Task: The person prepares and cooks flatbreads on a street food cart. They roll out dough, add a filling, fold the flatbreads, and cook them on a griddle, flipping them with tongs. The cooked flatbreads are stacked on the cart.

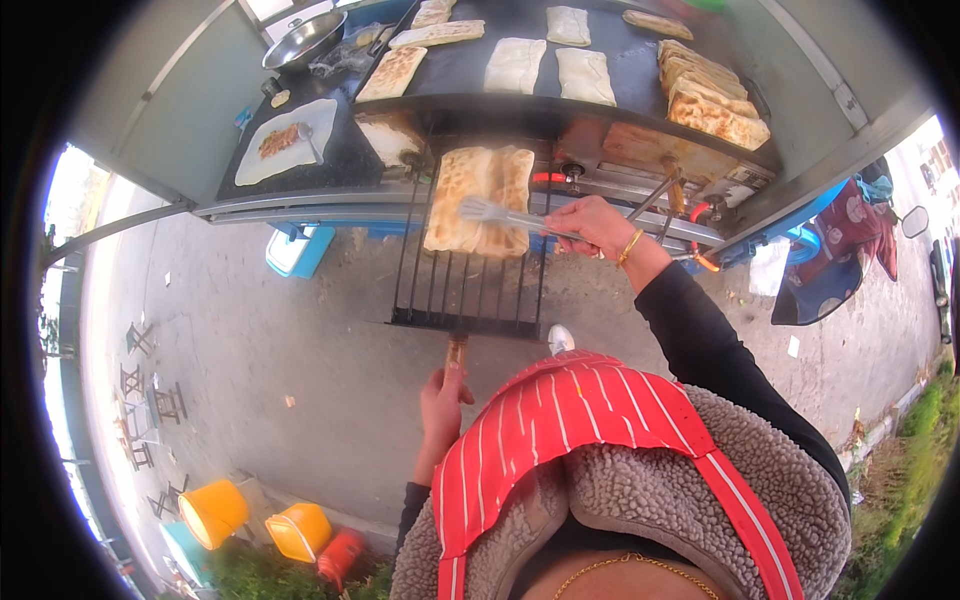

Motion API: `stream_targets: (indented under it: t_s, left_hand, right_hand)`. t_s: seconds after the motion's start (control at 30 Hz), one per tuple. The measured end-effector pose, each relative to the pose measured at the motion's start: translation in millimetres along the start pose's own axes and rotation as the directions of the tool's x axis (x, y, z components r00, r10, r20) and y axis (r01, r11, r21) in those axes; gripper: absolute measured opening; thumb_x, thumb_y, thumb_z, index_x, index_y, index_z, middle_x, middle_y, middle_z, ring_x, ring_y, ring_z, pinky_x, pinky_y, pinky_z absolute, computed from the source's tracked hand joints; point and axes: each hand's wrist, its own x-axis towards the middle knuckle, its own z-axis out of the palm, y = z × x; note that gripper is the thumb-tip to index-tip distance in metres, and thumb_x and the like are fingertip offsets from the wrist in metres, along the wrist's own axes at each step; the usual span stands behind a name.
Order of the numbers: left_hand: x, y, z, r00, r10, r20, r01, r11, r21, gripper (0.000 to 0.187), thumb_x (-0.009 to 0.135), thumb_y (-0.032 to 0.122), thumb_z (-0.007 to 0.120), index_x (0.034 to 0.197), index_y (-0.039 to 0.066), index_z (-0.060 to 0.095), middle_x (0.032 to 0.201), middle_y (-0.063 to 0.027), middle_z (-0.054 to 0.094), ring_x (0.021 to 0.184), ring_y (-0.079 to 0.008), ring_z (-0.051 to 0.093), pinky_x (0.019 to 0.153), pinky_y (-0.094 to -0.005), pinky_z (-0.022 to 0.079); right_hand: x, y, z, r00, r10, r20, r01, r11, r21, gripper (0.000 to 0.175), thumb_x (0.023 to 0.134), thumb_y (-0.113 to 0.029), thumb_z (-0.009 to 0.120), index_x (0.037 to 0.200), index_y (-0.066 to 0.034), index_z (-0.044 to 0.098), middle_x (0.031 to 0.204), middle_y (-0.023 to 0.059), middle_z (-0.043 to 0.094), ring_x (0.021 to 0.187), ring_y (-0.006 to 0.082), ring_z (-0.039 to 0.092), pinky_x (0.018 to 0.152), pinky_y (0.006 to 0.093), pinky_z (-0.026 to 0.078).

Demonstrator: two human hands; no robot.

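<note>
My left hand grips the wooden handle of a black wire rack, pulled out below the griddle. Two browned flatbreads lie side by side on its bars. Metal tongs are in my right hand, their tips over the flatbreads; whether they touch is unclear. Above is the flat griddle with several pale flatbreads and browned ones. A row of browned flatbreads leans together at its right end.
At left, a dark worktop bears a dough sheet with filling and a spoon. A steel bowl stands behind. Red hoses and burner valves run under the griddle. A blue-and-white container is below the stall at left.
</note>
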Motion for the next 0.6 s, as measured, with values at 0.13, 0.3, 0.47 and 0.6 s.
stream_targets:
  t_s: [0.13, 0.3, 0.47, 0.6]
  left_hand:
    - [-0.2, -0.1, -1.2, 1.000, 0.003, 0.014, -0.003, 1.000, 0.021, 0.043, 0.099, 0.040, 0.058, 0.099, -0.003, 0.062, 0.065, -0.0046, 0.057, 0.060, -0.0144, 0.056, 0.060, -0.0293, 0.045]
    - [-1.4, 14.2, 5.1, 0.999, 0.047, 0.000, -0.047, 0.999, 0.022, 0.044, 0.099, 0.040, 0.056, 0.096, -0.003, 0.063, 0.063, -0.0041, 0.056, 0.061, -0.0130, 0.055, 0.060, -0.0285, 0.044]
    - [14.4, 43.8, 22.9, 0.999, 0.046, 0.001, -0.046, 0.998, -0.052, 0.043, 0.099, 0.040, 0.057, 0.097, -0.003, 0.062, 0.066, -0.0035, 0.057, 0.063, -0.0121, 0.055, 0.061, -0.0277, 0.042]
    - [48.9, 63.8, 41.3, 0.998, 0.052, 0.022, -0.044, 0.959, -0.282, 0.041, 0.101, 0.045, 0.050, 0.099, 0.005, 0.058, 0.071, -0.0059, 0.058, 0.062, -0.0156, 0.058, 0.066, -0.0343, 0.053]
  right_hand:
    - [-10.4, -6.4, -5.7, 1.000, -0.017, -0.025, 0.017, 1.000, -0.021, 0.024, 0.092, -0.024, 0.068, 0.098, -0.0005, 0.073, 0.061, 0.0029, 0.058, 0.041, 0.0052, 0.039, 0.039, 0.0229, 0.025]
    - [-52.0, 3.4, -25.8, 0.965, -0.092, -0.244, 0.069, 0.992, -0.101, 0.024, 0.092, -0.025, 0.068, 0.098, -0.0022, 0.073, 0.065, 0.0020, 0.059, 0.043, 0.0043, 0.041, 0.040, 0.0220, 0.027]
    - [-94.2, 29.6, -52.2, 0.933, -0.074, -0.352, 0.053, 0.996, -0.070, 0.026, 0.093, -0.026, 0.067, 0.097, -0.0015, 0.071, 0.067, 0.0022, 0.061, 0.044, 0.0037, 0.042, 0.041, 0.0209, 0.028]
    - [-121.8, 52.1, -66.4, 0.900, 0.009, -0.435, -0.006, 1.000, 0.010, 0.027, 0.094, -0.026, 0.065, 0.096, 0.0003, 0.070, 0.067, 0.0030, 0.060, 0.044, 0.0049, 0.043, 0.040, 0.0215, 0.028]
